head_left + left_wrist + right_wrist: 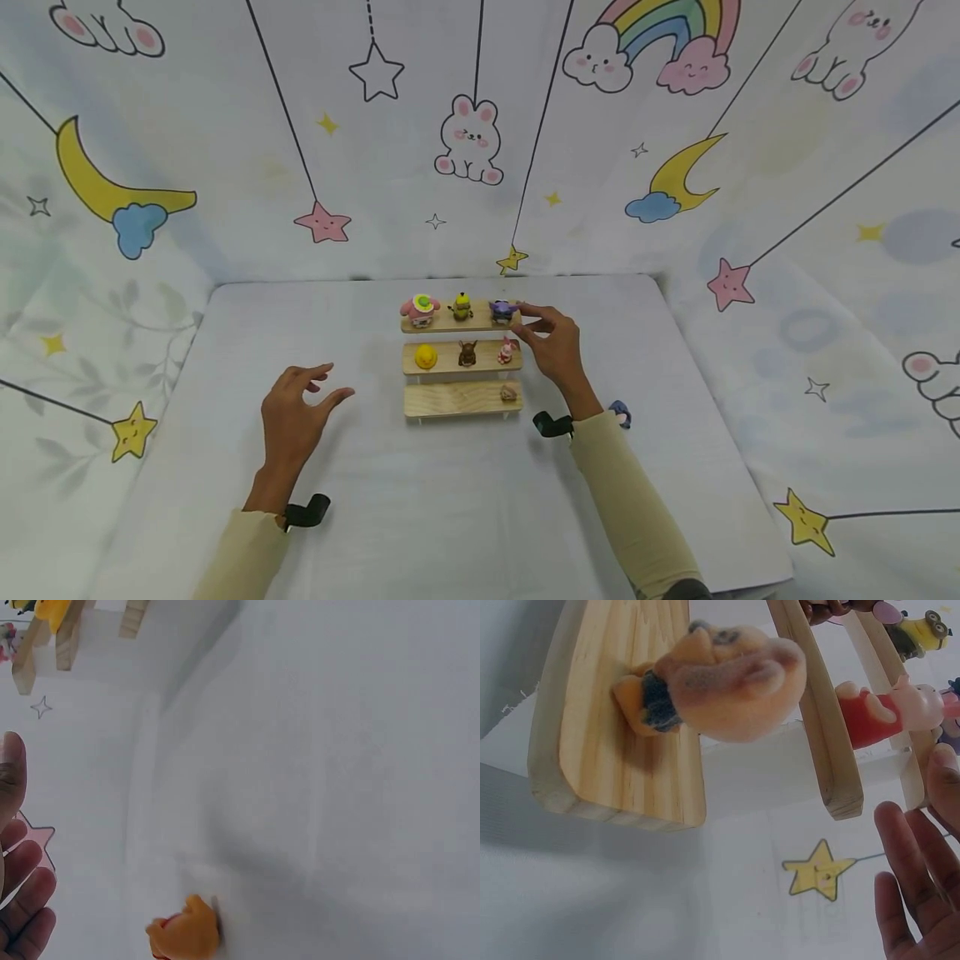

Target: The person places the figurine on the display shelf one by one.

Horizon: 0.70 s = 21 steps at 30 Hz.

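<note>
A three-tier wooden display stand [450, 400] holds several small figurines. My right hand [553, 342] is at the right end of the top tier, thumb and fingertips beside a purple figurine [501, 312]; in the right wrist view its fingers [900, 844] extend loosely, and whether the thumb touches the figurine cannot be told. My left hand [294, 417] hovers left of the stand, thumb and fingers apart, holding nothing. A pink figurine [420, 310] and a yellow-green minion [461, 307] share the top tier. An orange figurine [186, 930] appears below the left hand in the left wrist view.
The middle tier bears a round yellow figurine [426, 357], a brown one [467, 353] and a pink-and-red one [506, 350]. A tan figurine [735, 682] stands at the bottom tier's right end. White cloth covers the table [450, 508]; a cartoon-printed backdrop [405, 167] surrounds it.
</note>
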Tool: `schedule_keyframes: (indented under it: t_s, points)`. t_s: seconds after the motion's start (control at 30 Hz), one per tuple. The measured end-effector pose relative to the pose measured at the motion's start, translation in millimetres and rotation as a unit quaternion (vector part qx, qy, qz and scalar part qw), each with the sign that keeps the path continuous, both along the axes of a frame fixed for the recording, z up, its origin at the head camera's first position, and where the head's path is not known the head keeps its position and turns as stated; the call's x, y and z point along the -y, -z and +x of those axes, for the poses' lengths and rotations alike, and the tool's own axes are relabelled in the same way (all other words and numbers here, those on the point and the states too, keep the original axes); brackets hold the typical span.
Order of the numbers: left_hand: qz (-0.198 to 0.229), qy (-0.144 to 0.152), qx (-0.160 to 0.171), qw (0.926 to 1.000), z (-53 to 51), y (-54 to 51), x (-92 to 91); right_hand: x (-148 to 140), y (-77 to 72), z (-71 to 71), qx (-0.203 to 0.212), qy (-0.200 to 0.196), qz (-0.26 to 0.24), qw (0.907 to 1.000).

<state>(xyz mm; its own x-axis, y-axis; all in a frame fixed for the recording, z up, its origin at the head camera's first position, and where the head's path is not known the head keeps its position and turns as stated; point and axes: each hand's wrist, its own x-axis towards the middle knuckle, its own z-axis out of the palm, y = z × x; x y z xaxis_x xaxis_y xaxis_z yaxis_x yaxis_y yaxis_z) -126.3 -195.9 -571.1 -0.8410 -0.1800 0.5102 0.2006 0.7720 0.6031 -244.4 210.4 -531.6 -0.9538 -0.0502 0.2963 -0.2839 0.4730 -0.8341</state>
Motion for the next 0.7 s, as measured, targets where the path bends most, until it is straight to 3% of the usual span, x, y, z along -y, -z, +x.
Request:
schedule_keyframes:
  t_s: [0.13,0.37,0.53,0.7]
  points:
    - [-0.004,-0.025,0.017,0.9995,9.1,11.0,13.6,-0.6,-0.2,0.2,0.000,-0.001,0.000,1.0000]
    - [-0.029,-0.062,0.081,0.9943,22.0,26.3,27.1,-0.6,-0.5,0.6,-0.004,-0.004,0.002,1.0000]
    - [-0.034,-0.069,0.131,0.9884,25.0,30.6,29.5,-0.5,-1.3,0.8,-0.001,-0.002,0.003,1.0000]
    - [-0.022,-0.068,0.158,0.9849,24.5,31.2,30.7,-0.2,-2.1,1.1,0.004,-0.001,-0.005,1.0000]
